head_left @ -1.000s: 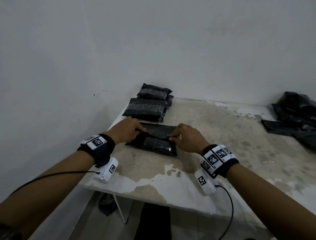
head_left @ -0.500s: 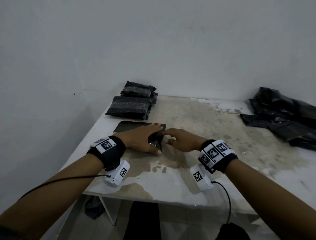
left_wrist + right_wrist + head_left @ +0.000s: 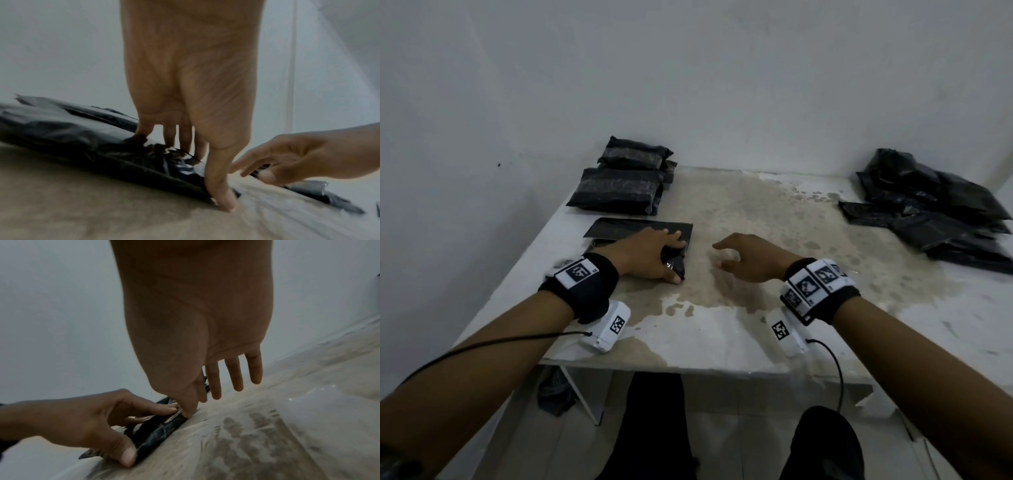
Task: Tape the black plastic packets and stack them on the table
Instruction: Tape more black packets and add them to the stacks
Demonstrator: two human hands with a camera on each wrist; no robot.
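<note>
From the head view, a stained white table (image 3: 739, 325) stands in a corner of white wall (image 3: 688, 68). Two taped black packets (image 3: 619, 186) lie stacked at its far left, and a loose heap of untaped black bags (image 3: 935, 209) sits at the far right, well apart from the hands. Nearer, the black plastic packet (image 3: 640, 228) being worked lies flat by the left edge, under the left hand (image 3: 650, 255), whose fingers spread over it with the thumb at its near corner. The right hand (image 3: 753, 258) hovers just beside, holding nothing, fingers loosely bent.

From the left wrist, the left hand (image 3: 191, 91) grips the packet (image 3: 86, 146), fingers on top, thumb hooked at its edge on the table (image 3: 102, 211); the right hand (image 3: 298, 155) is near.

From the right wrist, the right hand (image 3: 197, 331) hangs with fingers straight and relaxed above the tabletop; the left hand (image 3: 78, 423) clasps the packet (image 3: 156, 431).
</note>
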